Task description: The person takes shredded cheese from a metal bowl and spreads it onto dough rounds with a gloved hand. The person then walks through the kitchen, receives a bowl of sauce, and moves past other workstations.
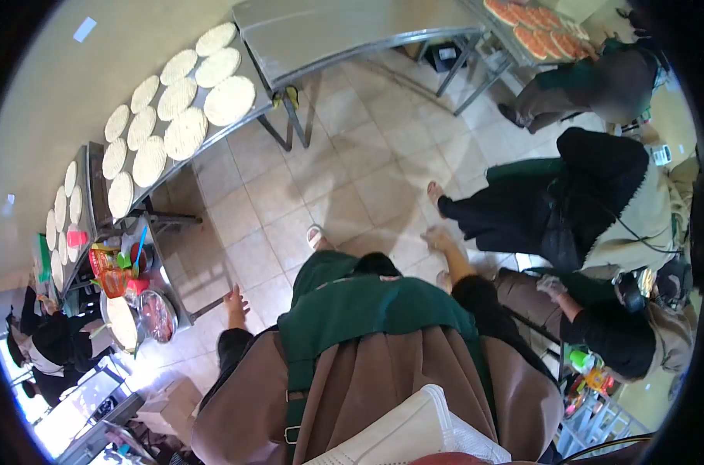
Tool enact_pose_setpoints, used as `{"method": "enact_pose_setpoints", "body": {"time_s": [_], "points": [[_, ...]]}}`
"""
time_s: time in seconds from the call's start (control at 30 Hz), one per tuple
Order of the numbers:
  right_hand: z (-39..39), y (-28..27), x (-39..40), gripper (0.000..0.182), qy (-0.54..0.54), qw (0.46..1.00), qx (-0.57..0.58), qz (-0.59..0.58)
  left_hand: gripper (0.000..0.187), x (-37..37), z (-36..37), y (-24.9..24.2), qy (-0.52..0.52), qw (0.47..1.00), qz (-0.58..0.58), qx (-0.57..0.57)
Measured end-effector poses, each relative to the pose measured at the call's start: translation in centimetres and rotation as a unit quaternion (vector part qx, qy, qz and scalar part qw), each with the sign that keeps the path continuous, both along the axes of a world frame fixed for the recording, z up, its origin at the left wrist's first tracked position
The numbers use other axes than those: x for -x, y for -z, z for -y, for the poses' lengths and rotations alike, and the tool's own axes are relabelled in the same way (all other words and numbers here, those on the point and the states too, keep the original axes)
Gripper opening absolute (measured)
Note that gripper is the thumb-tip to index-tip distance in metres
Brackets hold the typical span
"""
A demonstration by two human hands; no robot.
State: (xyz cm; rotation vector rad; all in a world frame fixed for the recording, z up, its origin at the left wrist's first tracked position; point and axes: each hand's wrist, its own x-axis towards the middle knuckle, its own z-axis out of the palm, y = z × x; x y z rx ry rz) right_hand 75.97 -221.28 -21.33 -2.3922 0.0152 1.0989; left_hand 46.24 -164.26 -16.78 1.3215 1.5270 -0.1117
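Note:
My left hand is held out at my left side with its fingers apart and nothing in them. It is nearest to the small metal table, which carries a steel bowl covered in clear wrap. In front of my right side, my right hand hangs over the floor, fingers stretched out and holding nothing. Neither hand touches anything. A green apron covers my front. Ahead on the left, a metal table bears several pale round dough bases.
Another metal table stands ahead. Far right, a table holds red-topped dough pieces, with a person beside it. Two people in dark clothes stand close on my right. Another person is at far left. Tiled floor lies between.

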Motion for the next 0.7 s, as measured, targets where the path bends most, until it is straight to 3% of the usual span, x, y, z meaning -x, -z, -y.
{"method": "enact_pose_setpoints", "body": {"time_s": [0.07, 0.1, 0.23, 0.27, 0.33, 0.43, 0.57, 0.63, 0.67, 0.7], "points": [[-3.2, -0.5, -3.1, 0.040, 0.023, 0.994, 0.054, 0.091, 0.060, 2.2, 1.4, 3.3, -0.197, 0.980, 0.012, 0.009], [-4.7, 0.1, -4.7, 0.039, 0.015, 0.988, 0.069, 0.140, 0.060, 2.8, 2.3, 5.2, -0.203, 0.979, 0.002, 0.009], [-11.0, 1.0, -8.0, 0.040, 0.039, 0.980, -0.019, 0.193, 0.032, 0.3, 3.3, 11.5, -0.177, 0.979, 0.013, 0.098], [-12.8, -0.9, -8.7, 0.041, 0.010, 0.978, -0.007, 0.207, 0.027, -1.9, 1.9, 11.9, 0.026, 0.995, 0.086, -0.040], [-14.9, -2.6, -9.2, 0.043, -0.029, 0.976, 0.006, 0.215, 0.026, -10.0, -0.5, 8.5, 0.166, 0.980, 0.078, -0.073], [-18.1, -5.0, -10.7, 0.042, -0.064, 0.972, 0.120, 0.193, 0.028, -20.2, -5.0, 6.5, 0.235, 0.963, 0.083, -0.098], [-19.9, -5.1, -13.6, 0.042, -0.085, 0.968, 0.131, 0.195, 0.033, -29.6, -6.1, -0.1, 0.204, 0.943, 0.226, -0.134], [-21.2, -5.6, -15.7, 0.042, 0.015, 0.994, 0.073, 0.081, 0.036, -31.4, -5.1, -0.7, 0.172, 0.952, 0.231, -0.108], [-21.4, -4.8, -17.3, 0.042, 0.001, 0.994, 0.074, 0.082, 0.039, -32.1, -4.8, -0.7, 0.154, 0.956, 0.238, -0.080], [-21.3, -3.3, -18.9, 0.041, -0.087, 0.977, 0.074, 0.179, 0.039, -32.3, -4.6, 0.3, 0.140, 0.958, 0.236, -0.081]]}}
